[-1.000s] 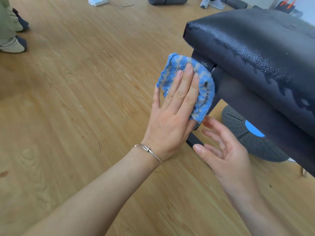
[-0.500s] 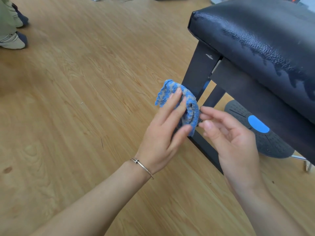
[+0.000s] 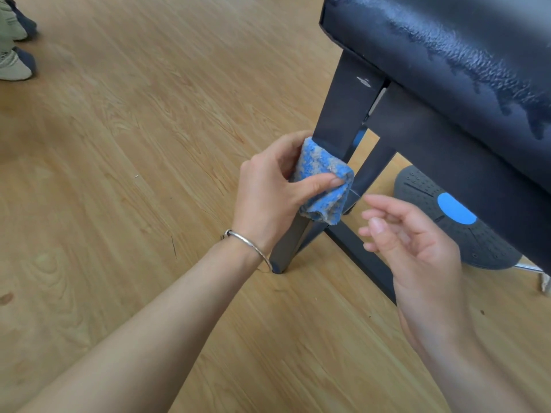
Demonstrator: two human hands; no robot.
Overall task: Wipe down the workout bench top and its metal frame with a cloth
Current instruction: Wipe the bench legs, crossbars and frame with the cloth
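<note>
A black padded bench top (image 3: 447, 46), worn and peeling, fills the upper right. Its dark metal frame leg (image 3: 343, 114) slants down to the wooden floor. My left hand (image 3: 268, 186), with a silver bangle on the wrist, holds a blue and grey cloth (image 3: 323, 180) wrapped around the middle of that leg, thumb pressed on the front of the cloth. My right hand (image 3: 414, 242) hovers just right of the leg with fingers loosely curled and apart, holding nothing and touching nothing.
A grey round disc with a blue spot (image 3: 456, 222) lies on the floor under the bench. A lower frame bar (image 3: 360, 257) runs along the floor. Another person's shoes (image 3: 15, 64) stand at the far left on the wooden floor (image 3: 119, 174).
My left hand slid the cloth from the top of the leg down to its middle and now wraps it around the leg. My right hand drew back slightly from the cloth.
</note>
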